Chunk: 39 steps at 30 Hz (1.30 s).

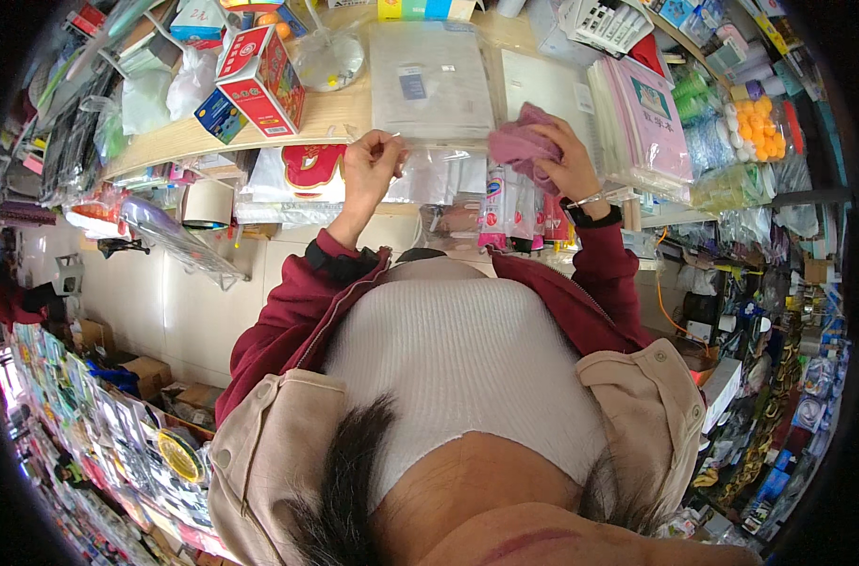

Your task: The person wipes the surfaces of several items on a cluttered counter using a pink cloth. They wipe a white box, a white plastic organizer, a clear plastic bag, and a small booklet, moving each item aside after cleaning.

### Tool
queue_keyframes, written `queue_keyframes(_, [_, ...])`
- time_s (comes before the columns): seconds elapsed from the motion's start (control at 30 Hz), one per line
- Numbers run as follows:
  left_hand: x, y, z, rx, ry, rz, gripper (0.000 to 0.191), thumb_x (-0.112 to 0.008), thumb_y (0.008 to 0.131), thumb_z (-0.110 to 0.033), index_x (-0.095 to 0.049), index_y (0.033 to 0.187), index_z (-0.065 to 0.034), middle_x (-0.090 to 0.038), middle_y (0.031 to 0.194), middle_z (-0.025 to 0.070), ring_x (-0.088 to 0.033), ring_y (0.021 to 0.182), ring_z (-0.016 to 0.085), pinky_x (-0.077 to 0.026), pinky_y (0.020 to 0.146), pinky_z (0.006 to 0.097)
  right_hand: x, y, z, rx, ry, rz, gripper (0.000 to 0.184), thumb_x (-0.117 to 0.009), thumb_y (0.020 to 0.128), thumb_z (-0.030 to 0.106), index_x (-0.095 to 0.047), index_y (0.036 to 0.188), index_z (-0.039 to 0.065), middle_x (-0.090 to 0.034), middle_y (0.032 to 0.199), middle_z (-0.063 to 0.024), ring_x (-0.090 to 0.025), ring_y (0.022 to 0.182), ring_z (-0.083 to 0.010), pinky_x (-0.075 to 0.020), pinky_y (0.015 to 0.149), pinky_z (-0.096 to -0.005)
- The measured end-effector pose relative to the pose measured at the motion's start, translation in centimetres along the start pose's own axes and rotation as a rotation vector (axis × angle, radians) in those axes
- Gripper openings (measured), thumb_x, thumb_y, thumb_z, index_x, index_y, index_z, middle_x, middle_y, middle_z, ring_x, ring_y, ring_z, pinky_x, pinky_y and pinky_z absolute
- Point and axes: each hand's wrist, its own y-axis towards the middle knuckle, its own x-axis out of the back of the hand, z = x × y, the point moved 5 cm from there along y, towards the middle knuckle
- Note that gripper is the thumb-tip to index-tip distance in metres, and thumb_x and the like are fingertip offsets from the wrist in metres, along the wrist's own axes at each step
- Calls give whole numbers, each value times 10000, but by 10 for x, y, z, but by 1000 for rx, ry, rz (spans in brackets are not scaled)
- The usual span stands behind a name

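Note:
My right hand (572, 164) grips a crumpled pink cloth (521, 145) above the front edge of the shelf, right of a flat pack in clear plastic (433, 85). The pack lies flat and bears a small blue-and-white label. My left hand (374, 166) is at the pack's near left corner, thumb and fingers pinched together. A small pale sliver (397, 134) shows at those fingertips; whether it is part of the pack's wrapping, I cannot tell. Right of the pack lies another white, plastic-covered pack (542, 81), partly behind the cloth and my right hand.
A red box (263, 81) stands near the wooden shelf's (330, 117) front edge at left. Pink exercise books (645, 117) are stacked at right, beside a jar of orange and white balls (758, 131). Packaged goods (496, 201) hang below the edge. Cardboard boxes (146, 375) sit on the floor.

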Motion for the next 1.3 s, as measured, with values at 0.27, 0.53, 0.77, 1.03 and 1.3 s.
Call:
queue_keyframes(0.27, [6,27,-7,-85,222,-41,282,-687,899,-216,-664,808,50,-570,617,10,-464,554,50,-365,494,223,7,-21,-37,-99,10,-208,481,-708,734,82,-607,1203,37,-549,1268,-184,-513,1214,-349,-398,1032,-364])
queue_keyframes(0.53, [17,51,3,-276,507,-107,192,-704,821,-136,-663,790,49,-648,754,125,-578,627,161,-453,585,294,7,-31,-74,-208,204,-315,484,-725,754,85,-596,1216,21,-560,1261,-161,-534,1187,-313,-405,1020,-344])
queue_keyframes(0.77, [25,40,-7,-309,447,-169,134,-657,842,-53,-595,801,59,-609,695,70,-546,621,116,-445,583,269,4,-43,-93,-315,605,-443,485,-717,827,88,-553,1274,-9,-598,1238,-103,-560,1131,-184,-423,993,-308])
queue_keyframes(1.03, [28,56,2,-108,56,-167,248,-717,869,-154,-632,920,74,-646,792,56,-565,701,81,-456,621,236,5,-43,-88,-244,521,-458,489,-699,835,80,-543,1290,-8,-571,1286,-119,-533,1186,-215,-394,1027,-316])
queue_keyframes(1.3, [9,97,-18,150,518,14,453,-762,809,-372,-704,898,68,-615,745,34,-539,667,111,-433,606,272,1,-44,-97,-258,376,-473,479,-711,830,126,-560,1264,-6,-579,1284,-124,-536,1192,-243,-389,1034,-334])
